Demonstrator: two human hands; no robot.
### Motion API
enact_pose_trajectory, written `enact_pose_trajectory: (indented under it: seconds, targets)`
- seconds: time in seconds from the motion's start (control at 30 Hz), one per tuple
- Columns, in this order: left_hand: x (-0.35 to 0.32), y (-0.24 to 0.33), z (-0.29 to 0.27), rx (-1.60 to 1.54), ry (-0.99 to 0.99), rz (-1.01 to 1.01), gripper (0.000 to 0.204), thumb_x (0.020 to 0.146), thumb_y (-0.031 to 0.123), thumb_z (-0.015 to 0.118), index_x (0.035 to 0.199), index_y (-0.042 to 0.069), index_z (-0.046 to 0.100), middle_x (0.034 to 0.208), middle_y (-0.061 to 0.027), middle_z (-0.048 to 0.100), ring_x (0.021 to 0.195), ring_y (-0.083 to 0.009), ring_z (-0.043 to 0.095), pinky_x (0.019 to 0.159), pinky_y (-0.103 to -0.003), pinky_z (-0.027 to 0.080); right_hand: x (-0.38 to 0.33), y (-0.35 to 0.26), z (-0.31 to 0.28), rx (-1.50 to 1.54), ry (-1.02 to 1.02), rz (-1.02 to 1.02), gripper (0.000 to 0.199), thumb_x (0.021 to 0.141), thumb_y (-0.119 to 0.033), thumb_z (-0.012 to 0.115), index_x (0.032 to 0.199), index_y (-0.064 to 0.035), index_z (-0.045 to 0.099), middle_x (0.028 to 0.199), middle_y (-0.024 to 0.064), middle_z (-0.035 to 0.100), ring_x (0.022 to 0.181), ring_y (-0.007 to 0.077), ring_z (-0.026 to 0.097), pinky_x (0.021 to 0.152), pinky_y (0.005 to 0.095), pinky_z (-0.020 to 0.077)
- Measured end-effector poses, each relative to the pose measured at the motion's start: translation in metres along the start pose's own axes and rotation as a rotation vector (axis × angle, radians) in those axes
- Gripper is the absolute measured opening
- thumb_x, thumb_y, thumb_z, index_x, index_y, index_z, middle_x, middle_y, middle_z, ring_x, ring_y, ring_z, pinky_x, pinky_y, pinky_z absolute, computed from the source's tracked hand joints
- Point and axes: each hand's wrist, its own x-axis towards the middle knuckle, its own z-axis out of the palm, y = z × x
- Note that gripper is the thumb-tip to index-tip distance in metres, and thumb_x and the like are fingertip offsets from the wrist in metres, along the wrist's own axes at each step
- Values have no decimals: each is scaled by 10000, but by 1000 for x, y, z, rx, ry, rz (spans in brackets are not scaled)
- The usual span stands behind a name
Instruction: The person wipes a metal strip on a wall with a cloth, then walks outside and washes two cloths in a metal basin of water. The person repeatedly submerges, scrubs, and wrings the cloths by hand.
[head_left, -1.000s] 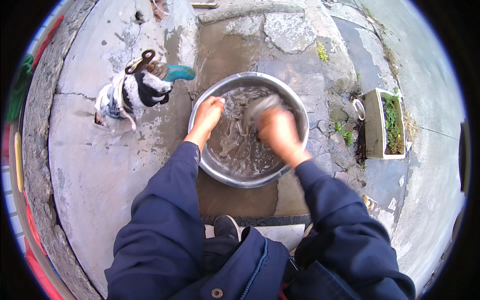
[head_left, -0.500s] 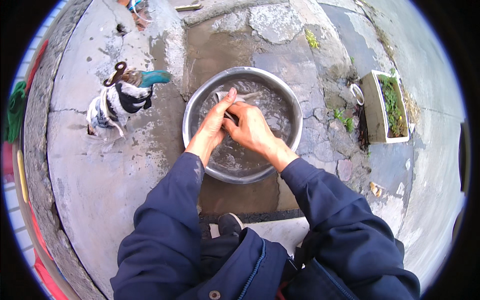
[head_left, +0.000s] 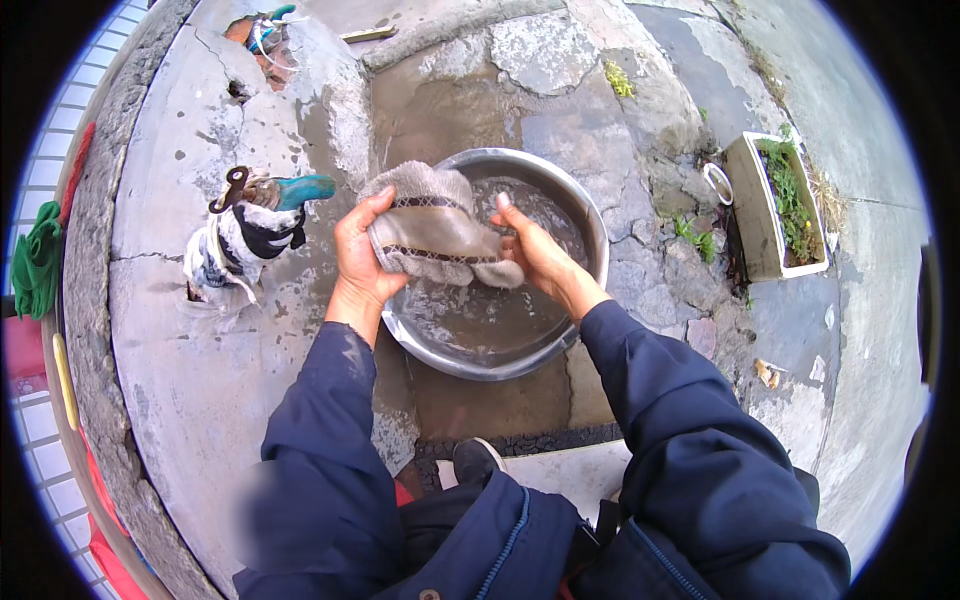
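Note:
A wet, grey-brown washcloth (head_left: 430,225) with dark patterned bands is stretched over a round metal basin (head_left: 592,215) of murky water. My left hand (head_left: 362,245) grips its left end, thumb on top. At the other end, my right hand (head_left: 540,258) has its fingers curled against the bunched cloth, while the thumb stands raised off it. The cloth covers the basin's upper left rim.
On the concrete to the left stands a tap (head_left: 300,190) wrapped in rags and cord. A white planter (head_left: 752,205) with green plants stands at the right. A green cloth (head_left: 38,260) hangs at the far left. My shoe (head_left: 478,462) is just below the basin.
The washcloth has come up out of the water and spread open. My hands, together inside the basin before, have moved apart, the left one outward past the rim.

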Motion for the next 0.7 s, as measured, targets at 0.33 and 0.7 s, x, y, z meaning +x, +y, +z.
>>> enact_pose_trajectory:
  seconds: [0.33,0.7]
  targets:
    - [10,-9,-81,629,204,-161,450,850,66,598,1286,-45,584,1197,-179,681,1018,-328,699,878,-495,596,-2,-17,-32,-612,462,-426,356,818,-178,766,1093,27,669,1005,194,729,949,283,699,886,385,527]
    - [20,-21,-60,1101,392,-115,412,955,222,599,1360,149,607,1203,-58,689,1028,-199,695,732,-413,550,-18,28,45,-1430,204,-598,473,758,26,627,1225,-45,593,1096,250,685,1019,425,685,867,509,549]
